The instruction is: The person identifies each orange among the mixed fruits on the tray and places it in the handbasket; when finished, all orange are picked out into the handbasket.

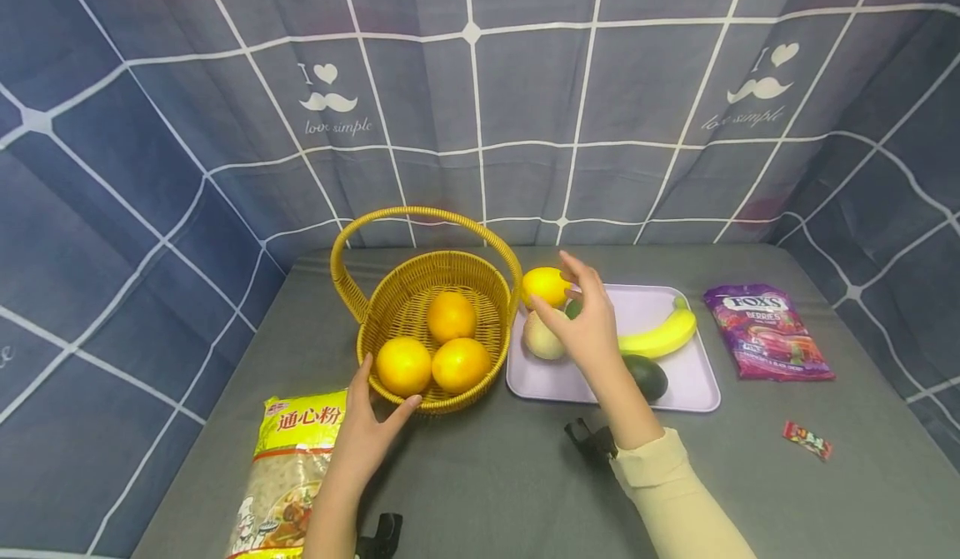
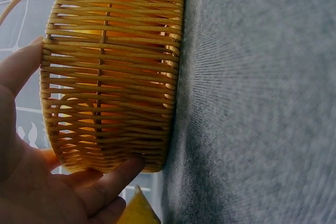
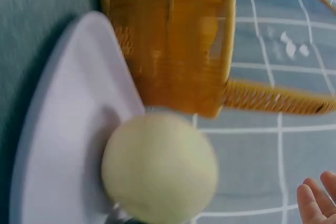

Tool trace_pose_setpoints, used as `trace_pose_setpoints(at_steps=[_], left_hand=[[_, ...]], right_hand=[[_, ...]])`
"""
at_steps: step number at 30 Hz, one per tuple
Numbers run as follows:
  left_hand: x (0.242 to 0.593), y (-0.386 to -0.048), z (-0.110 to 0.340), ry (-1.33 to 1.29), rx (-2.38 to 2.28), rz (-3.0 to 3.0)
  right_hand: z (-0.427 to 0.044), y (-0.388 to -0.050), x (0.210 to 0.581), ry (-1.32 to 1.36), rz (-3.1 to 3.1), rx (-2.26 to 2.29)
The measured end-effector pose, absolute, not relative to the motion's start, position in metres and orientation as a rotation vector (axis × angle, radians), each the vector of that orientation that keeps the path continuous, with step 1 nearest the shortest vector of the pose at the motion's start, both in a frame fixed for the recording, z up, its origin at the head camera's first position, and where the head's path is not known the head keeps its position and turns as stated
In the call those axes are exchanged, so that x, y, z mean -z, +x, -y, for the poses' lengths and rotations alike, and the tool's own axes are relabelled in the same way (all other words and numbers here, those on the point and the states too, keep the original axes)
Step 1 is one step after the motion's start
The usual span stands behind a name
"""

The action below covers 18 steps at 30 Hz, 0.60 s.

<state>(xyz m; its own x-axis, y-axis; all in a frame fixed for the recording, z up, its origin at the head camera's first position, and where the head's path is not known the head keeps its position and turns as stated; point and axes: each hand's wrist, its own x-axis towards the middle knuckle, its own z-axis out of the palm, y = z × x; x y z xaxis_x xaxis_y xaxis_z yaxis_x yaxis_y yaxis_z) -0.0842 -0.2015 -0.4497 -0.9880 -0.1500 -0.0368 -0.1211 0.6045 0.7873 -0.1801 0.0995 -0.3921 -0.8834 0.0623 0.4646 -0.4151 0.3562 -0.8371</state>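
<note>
The yellow wicker basket (image 1: 450, 263) holds three oranges (image 1: 452, 316). My left hand (image 1: 367, 434) touches its front left, thumb at the rim and fingers spread along the woven wall (image 2: 113, 87). Over the left part of a pale lilac tray (image 1: 555, 388) hovers my right hand (image 1: 588, 317), fingers apart and holding nothing. Near its fingertips lie a yellow lemon-like fruit (image 1: 546, 286) and a pale round fruit (image 3: 160, 169). A dark green item (image 1: 573, 308) is mostly hidden behind the hand. A banana (image 1: 660, 336) and an avocado-like dark green fruit (image 1: 647, 377) lie farther right on the tray.
A yellow-topped bag of pasta (image 1: 288, 467) lies left of my left forearm. Right of the tray lie a purple Fox's candy bag (image 1: 768, 332) and a small wrapped candy (image 1: 807, 440). A checked blue-grey curtain (image 1: 525, 84) hangs behind the grey table (image 1: 487, 492).
</note>
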Motion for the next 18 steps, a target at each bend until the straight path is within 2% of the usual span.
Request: trace_pose_setpoints(at_steps=[6, 18], left_hand=[[0.445, -0.082, 0.2, 0.184, 1.362, 2.776], [0.447, -0.081, 0.2, 0.198, 1.316, 2.775]], right_hand=[[-0.111, -0.211, 0.409, 0.158, 2.299, -1.586], [-0.106, -0.245, 0.427, -0.016, 2.568, -1.447]])
